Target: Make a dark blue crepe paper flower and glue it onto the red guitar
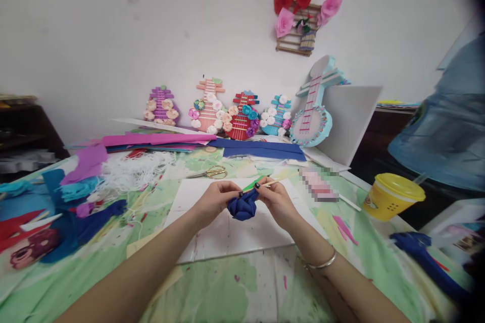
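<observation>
A dark blue crepe paper flower [241, 208] with layered petals is held over a white board [227, 245]. My left hand [215, 201] is closed on its left upper edge, thumb and fingers pinched together. At its right upper edge, my right hand [278, 203] pinches the blue paper and a thin wooden stick [273, 182]. The stick lies across the top of the flower. Just behind the fingers is something narrow and green [256, 182], partly hidden. Gold-handled scissors [215, 172] lie beyond the board.
Blue crepe paper [265, 151] and magenta paper [159, 139] lie at the back, before several flower-decorated model instruments [242, 118]. White string [132, 174] is heaped on the left. To the right are a yellow cup [394, 197], a blue glue gun [428, 260] and a blurred-out pink object [318, 185].
</observation>
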A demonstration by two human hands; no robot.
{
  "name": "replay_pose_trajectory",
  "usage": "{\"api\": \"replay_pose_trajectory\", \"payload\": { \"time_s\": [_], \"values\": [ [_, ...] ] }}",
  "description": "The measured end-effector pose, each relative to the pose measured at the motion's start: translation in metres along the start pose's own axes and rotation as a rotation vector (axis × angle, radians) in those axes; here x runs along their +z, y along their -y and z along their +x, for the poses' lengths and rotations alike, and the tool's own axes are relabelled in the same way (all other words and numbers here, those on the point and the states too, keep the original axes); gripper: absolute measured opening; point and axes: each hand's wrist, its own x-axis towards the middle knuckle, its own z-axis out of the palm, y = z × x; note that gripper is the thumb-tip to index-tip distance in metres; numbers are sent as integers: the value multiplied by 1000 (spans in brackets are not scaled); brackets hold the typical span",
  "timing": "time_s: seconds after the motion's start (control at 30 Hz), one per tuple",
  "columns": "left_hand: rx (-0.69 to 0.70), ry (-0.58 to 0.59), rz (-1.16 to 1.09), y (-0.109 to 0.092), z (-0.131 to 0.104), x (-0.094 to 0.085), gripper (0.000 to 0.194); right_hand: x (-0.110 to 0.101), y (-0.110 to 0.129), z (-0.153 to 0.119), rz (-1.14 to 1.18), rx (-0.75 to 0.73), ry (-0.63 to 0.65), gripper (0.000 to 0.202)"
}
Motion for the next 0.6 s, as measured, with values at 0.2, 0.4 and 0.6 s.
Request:
{"api": "replay_pose_trajectory", "payload": {
  "time_s": [0.2, 0.4, 0.6],
  "values": [
    [68, -32, 148, 2, -1, 2, 15, 3, -2, 0, 68, 36, -36, 28],
    [110, -9, 277, 0, -2, 2, 17, 5, 1, -3, 47, 115, -54, 23],
    [118, -16, 185, 3, -1, 1, 15, 6, -1, -4, 71, 141, -22, 17]
  ]
}}
